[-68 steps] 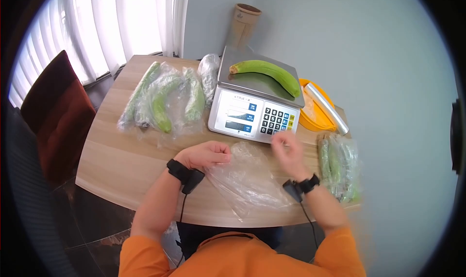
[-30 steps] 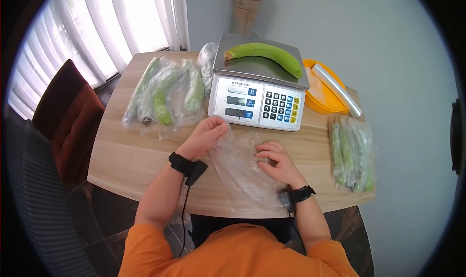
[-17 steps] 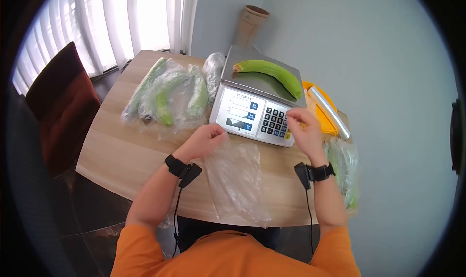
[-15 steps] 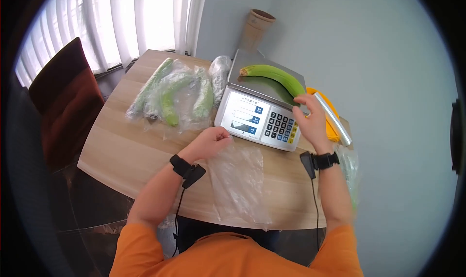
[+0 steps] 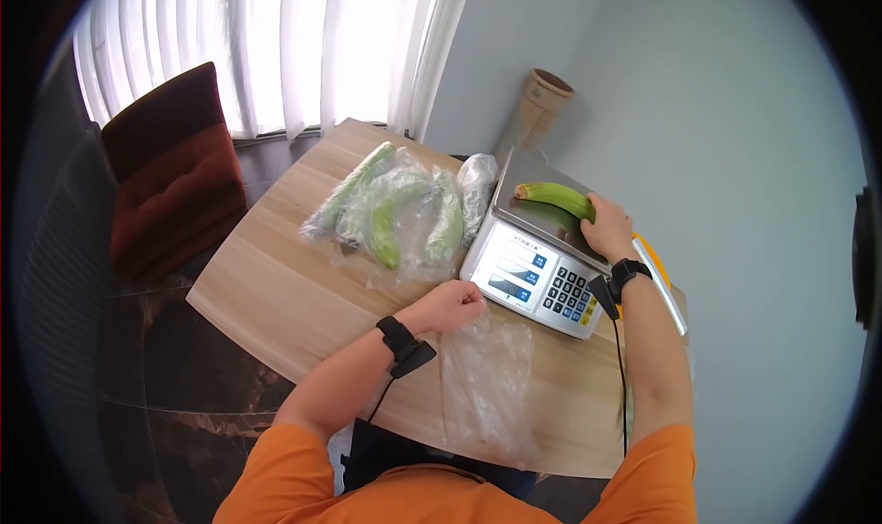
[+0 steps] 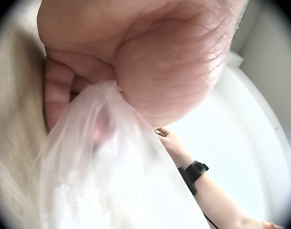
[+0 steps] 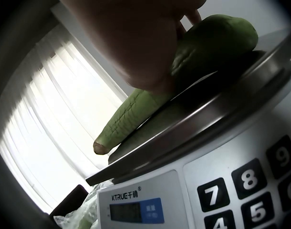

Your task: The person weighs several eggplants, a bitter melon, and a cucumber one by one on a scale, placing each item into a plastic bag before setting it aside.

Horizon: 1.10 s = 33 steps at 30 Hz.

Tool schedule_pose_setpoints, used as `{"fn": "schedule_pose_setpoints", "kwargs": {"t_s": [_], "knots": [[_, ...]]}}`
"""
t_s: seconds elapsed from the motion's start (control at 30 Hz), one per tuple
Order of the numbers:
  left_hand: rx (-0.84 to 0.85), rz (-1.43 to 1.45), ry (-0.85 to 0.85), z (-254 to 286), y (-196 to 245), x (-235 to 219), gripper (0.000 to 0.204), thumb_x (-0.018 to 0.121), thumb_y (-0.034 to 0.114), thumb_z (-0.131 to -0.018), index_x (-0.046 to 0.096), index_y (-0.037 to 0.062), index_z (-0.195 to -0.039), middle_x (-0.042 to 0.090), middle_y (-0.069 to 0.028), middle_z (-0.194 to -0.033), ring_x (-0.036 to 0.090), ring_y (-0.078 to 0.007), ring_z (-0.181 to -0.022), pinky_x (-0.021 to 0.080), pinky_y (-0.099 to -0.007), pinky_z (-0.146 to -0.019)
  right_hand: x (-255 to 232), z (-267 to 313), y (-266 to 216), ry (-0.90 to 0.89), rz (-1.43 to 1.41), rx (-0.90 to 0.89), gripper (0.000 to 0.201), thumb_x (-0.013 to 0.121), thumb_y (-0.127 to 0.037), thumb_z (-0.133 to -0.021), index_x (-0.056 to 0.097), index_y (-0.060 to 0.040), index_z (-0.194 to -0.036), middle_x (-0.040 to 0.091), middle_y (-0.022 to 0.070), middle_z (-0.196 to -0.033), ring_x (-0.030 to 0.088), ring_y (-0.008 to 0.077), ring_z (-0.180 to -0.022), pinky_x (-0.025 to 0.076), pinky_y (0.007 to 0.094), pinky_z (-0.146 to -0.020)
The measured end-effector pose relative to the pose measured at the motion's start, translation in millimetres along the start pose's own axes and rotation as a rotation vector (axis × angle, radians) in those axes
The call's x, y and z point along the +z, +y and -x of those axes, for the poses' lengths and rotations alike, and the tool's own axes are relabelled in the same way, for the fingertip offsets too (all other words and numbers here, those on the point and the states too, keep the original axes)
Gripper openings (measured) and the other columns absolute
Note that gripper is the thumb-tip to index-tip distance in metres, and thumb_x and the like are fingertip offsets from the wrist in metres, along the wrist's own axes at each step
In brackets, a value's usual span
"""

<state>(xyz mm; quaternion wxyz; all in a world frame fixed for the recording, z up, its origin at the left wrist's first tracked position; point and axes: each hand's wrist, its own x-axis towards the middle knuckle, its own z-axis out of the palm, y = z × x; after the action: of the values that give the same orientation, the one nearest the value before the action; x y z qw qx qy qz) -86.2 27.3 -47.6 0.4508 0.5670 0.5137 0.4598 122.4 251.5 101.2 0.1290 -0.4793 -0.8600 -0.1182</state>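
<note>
A curved green gourd (image 5: pixel 556 196) with a brown stem end lies on the steel pan (image 5: pixel 537 221) of a digital scale (image 5: pixel 537 283). My right hand (image 5: pixel 608 228) grips its right part from above; in the right wrist view the thumb side lies along the gourd (image 7: pixel 131 114), and the fingers beyond it are partly hidden. Over the table in front of the scale, my left hand (image 5: pixel 450 305) pinches the top of a clear plastic bag (image 5: pixel 485 386), which hangs down toward the table's near edge. The left wrist view shows the bag (image 6: pixel 102 157) gathered under the curled fingers.
Several bagged green gourds (image 5: pixel 386 235) lie left of the scale on the wooden table (image 5: pixel 276 285). A yellow basket (image 5: pixel 649 258) with a silvery roll (image 5: pixel 663 290) sits at the right, partly behind the right forearm. A red chair (image 5: pixel 175 175) stands at the left.
My right hand has left the bag, passed over the scale's keypad and taken hold of the gourd. My left hand keeps the bag. The head view has tilted and turned.
</note>
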Motion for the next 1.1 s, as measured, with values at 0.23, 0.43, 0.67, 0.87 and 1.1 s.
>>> {"fn": "schedule_pose_setpoints", "kwargs": {"t_s": [0.23, 0.43, 0.67, 0.87, 1.1], "knots": [[-0.101, 0.054, 0.026, 2, 14, 1, 0.017, 0.062, 0.016, -0.088, 0.062, -0.0009, -0.089, 0.06, -0.0014, -0.072, 0.053, -0.0073, -0.064, 0.044, -0.0239, -0.056, -48, 52, -9, -0.042, -0.253, 0.115, 0.042, 0.063, -0.025, -0.071, 0.06, -0.0056, -0.109, 0.06, 0.0168, -0.109, 0.057, 0.032, -0.103, 0.047, 0.0396, -0.087], [0.043, -0.14, 0.092, 2, 16, -1, 0.016, 0.065, 0.014, -0.087, 0.062, -0.0013, -0.092, 0.058, -0.0001, -0.07, 0.05, -0.0061, -0.065, 0.043, -0.0241, -0.057, -46, 192, 21, -0.012, -0.77, 0.259, 0.041, 0.062, -0.014, -0.069, 0.051, -0.0039, -0.107, 0.062, 0.0122, -0.091, 0.061, 0.0265, -0.088, 0.047, 0.0341, -0.082], [0.405, -0.685, 0.605, 10, 55, 16, 0.019, 0.067, 0.012, -0.084, 0.06, 0.003, -0.1, 0.055, -0.0027, -0.082, 0.047, -0.0114, -0.068, 0.042, -0.0255, -0.062, -37, 319, 52, -0.095, -0.629, 0.452, 0.042, 0.063, -0.017, -0.069, 0.056, -0.0087, -0.109, 0.064, 0.0154, -0.096, 0.06, 0.0344, -0.094, 0.047, 0.0395, -0.08], [0.151, -0.769, -0.088, 47, 109, 97, 0.024, 0.065, 0.026, -0.084, 0.065, 0.0037, -0.077, 0.062, -0.0103, -0.066, 0.06, -0.028, -0.061, 0.046, -0.0371, -0.055, -28, 336, 63, -0.129, -0.582, 0.39, 0.043, 0.064, -0.018, -0.07, 0.057, -0.0091, -0.111, 0.063, 0.0156, -0.097, 0.057, 0.0349, -0.096, 0.046, 0.0423, -0.081], [0.062, -1.263, -0.565, 53, 88, 150, 0.038, 0.055, 0.039, -0.085, 0.065, 0.0058, -0.07, 0.064, -0.0151, -0.067, 0.062, -0.037, -0.064, 0.049, -0.0446, -0.058, -35, 346, 58, -0.157, -0.619, 0.276, 0.043, 0.066, -0.02, -0.071, 0.057, -0.0094, -0.112, 0.062, 0.0153, -0.098, 0.057, 0.0347, -0.097, 0.046, 0.0414, -0.083]]}}
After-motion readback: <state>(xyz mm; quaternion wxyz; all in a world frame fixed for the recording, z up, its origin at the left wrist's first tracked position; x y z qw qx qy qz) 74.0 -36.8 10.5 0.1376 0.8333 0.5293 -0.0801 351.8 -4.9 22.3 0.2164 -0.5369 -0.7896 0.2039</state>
